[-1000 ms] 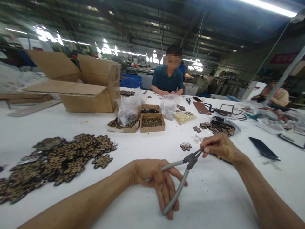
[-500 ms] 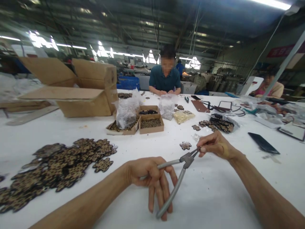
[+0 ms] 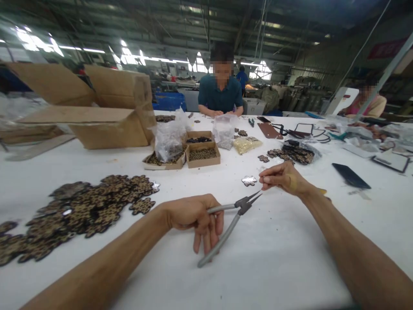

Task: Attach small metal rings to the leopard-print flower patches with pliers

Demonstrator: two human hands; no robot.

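Observation:
My left hand (image 3: 196, 217) is wrapped around one grey handle of the long-nosed pliers (image 3: 243, 206), whose handles and two pointed tips stand apart. Just beyond those tips, my right hand (image 3: 277, 177) has its thumb and fingertips pinched together; whatever is between them is too small to name. A flower-shaped piece (image 3: 249, 180) with a shiny face lies on the white table left of the right fingertips. At the left spreads a large heap of leopard-patterned pieces (image 3: 97, 206).
An open cardboard box (image 3: 109, 134) stands back left. Small boxes of metal parts (image 3: 203, 155), a clear plastic bag (image 3: 169, 140) and a yellowish bag (image 3: 247, 145) sit mid-table. A phone-like dark slab (image 3: 351, 175) lies right. A person (image 3: 220, 92) sits opposite.
The pliers' tips have come away from my right fingertips and spread apart. My right hand has shifted slightly left, and the view has tilted down a little.

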